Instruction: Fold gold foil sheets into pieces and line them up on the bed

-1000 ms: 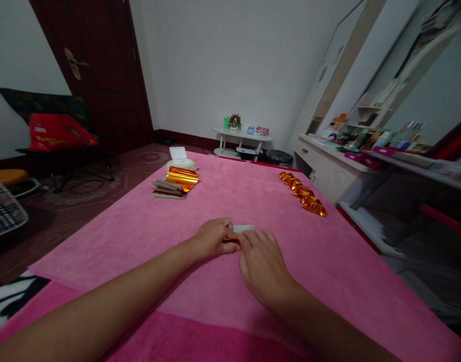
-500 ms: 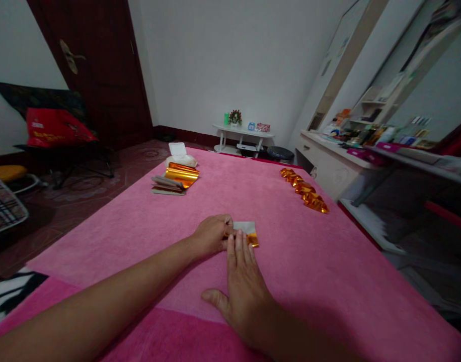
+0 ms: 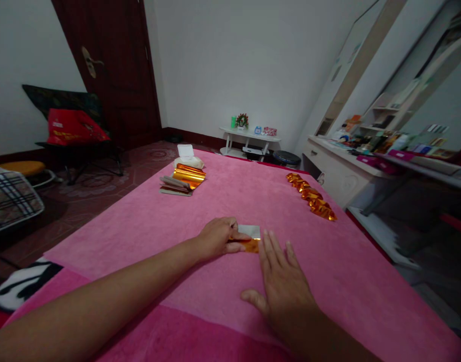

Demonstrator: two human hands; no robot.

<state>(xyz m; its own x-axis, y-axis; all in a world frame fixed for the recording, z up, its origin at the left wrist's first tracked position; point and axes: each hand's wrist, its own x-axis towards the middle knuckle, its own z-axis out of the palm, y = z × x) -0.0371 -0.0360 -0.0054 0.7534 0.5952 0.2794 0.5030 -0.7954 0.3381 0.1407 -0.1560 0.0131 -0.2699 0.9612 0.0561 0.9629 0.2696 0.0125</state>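
A small sheet of gold foil paper [image 3: 252, 245] lies on the pink cloth [image 3: 140, 226], its lower part folded up to show gold and its upper part showing the grey back. Over its left end, my left hand [image 3: 218, 237] holds it down, index finger stretched along the fold and thumb at the lower edge; the other fingers curl in. My right hand [image 3: 285, 281] is open and flat, its fingertips at the right edge of the paper and its thumb spread out. The left end of the paper is hidden under my left hand.
Further off on the left lie a stack of foil sheets [image 3: 175, 184], a curled gold sheet [image 3: 190, 175] and a white pack with a raised lid [image 3: 188, 162]. A row of folded gold foil pieces [image 3: 311, 197] sits on the right. Beyond stands a white table [image 3: 249, 133].
My right hand has slid right, off the middle of the paper to its right edge. My left index finger now stretches along the fold. The view has shifted slightly left.
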